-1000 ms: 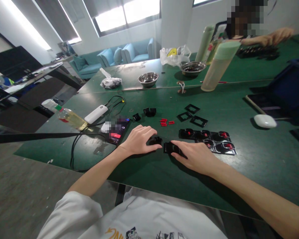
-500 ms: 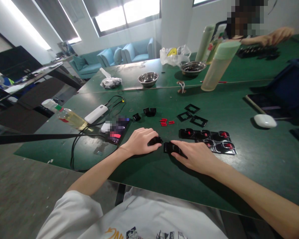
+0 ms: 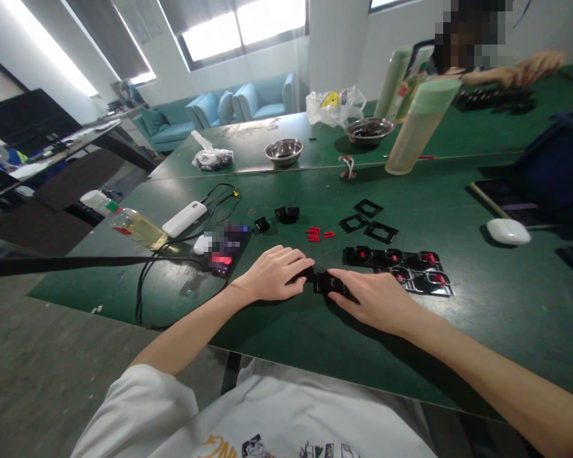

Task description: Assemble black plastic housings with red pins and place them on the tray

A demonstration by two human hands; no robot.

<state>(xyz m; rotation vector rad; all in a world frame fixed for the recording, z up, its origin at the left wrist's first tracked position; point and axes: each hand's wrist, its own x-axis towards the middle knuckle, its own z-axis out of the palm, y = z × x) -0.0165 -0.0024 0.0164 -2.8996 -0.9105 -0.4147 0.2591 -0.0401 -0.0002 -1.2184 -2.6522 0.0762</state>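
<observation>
- One green table [image 3: 267, 324], bearing everything below: so slick a top could let a part skid if pressed sideways. Smooth, hard, glossy.
- Black units [image 3: 400, 267], in two rows just past the right hand [image 3: 379, 302]: a careless knuckle might knock them askew. Shiny, with red inside.
- The right hand: thumb and fingers pinch the plate [image 3: 321, 284] from opposite sides; a slackened hold could let it twist.
- The left hand [image 3: 279, 273]: thumb and fingers curl around the block [image 3: 307, 274], hiding most of it, so a wrong angle could go unnoticed.
- Frames [image 3: 391, 236], three beyond the units: thin, flat, with rectangular openings.
- The plate, between the hands: forcing it at a skew might scratch or crack what looks like plastic. Black, glossy, straight-edged.
- The block, just beside the plate; whether they touch, I cannot tell. Dark, compact.
- Red clips [image 3: 312, 235], loose beyond both hands: a stray sweep could scatter them. Slim, bright.
</observation>
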